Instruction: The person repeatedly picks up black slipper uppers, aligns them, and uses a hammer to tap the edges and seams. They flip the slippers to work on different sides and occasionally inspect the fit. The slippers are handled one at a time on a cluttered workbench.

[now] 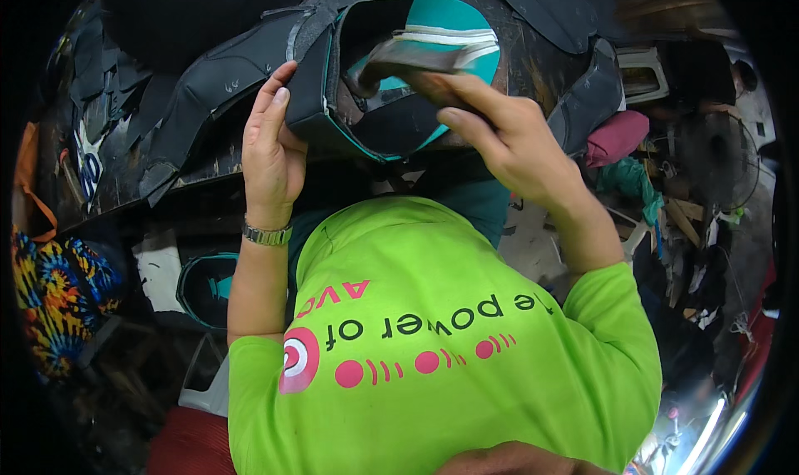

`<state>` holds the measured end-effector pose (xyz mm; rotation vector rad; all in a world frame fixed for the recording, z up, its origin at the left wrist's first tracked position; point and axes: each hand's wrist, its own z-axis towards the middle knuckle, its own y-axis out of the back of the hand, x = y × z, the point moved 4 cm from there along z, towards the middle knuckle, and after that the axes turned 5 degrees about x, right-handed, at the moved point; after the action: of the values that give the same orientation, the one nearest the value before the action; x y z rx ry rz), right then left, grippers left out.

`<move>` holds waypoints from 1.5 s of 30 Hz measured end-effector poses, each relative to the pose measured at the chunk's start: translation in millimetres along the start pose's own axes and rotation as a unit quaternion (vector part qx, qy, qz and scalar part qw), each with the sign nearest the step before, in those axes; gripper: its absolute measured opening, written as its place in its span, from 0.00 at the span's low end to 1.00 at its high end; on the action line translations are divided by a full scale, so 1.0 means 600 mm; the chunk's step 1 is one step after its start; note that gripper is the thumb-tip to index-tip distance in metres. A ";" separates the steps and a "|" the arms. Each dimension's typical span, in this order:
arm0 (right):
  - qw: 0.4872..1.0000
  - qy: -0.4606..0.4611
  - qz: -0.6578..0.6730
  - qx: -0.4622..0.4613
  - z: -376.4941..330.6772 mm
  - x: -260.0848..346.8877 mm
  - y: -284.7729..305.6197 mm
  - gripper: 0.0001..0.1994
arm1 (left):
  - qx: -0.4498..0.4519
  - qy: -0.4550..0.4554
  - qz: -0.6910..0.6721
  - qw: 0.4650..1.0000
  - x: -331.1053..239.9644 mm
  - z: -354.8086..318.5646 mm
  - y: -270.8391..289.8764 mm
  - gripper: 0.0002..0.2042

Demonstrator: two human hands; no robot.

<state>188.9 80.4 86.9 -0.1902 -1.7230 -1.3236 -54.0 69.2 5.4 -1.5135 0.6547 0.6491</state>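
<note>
Where the black-and-teal piece (399, 129) sits: before you, at the near edge of the dark table (523, 59).
Handling: likely light, soft yet springy; hold it by the side wall.
Left hand (275, 154): fingers extended, seemingly touching its left wall, unclenched.
Right hand (518, 142): wrapped around your blurred hammer-like tool (414, 57).
Look: open-mouthed, teal-edged, white-banded.

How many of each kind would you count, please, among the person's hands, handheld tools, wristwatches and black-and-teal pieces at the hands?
Hands: 2, the left hand and the right hand
Handheld tool, blurred: 1
Wristwatch: 1
Black-and-teal piece: 1
Total: 5
</note>
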 end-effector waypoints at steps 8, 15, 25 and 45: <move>0.999 -0.022 -0.045 -0.011 -0.009 0.009 0.012 0.21 | -0.039 0.004 0.042 0.998 -0.008 0.010 0.009 0.17; 0.997 -0.024 -0.050 -0.045 -0.033 -0.018 0.005 0.19 | -0.002 -0.023 0.084 0.996 -0.017 0.026 0.001 0.16; 0.995 -0.075 -0.006 -0.073 -0.066 -0.038 0.026 0.24 | 0.023 -0.044 0.095 0.994 -0.012 0.052 -0.012 0.16; 0.987 0.060 0.051 -0.142 -0.088 -0.006 0.014 0.18 | 0.054 -0.054 0.081 0.994 0.035 0.124 0.021 0.17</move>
<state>225.6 41.7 89.5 -0.3501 -1.4022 -1.4694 -50.2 142.7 -21.6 -1.3261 0.7224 0.8007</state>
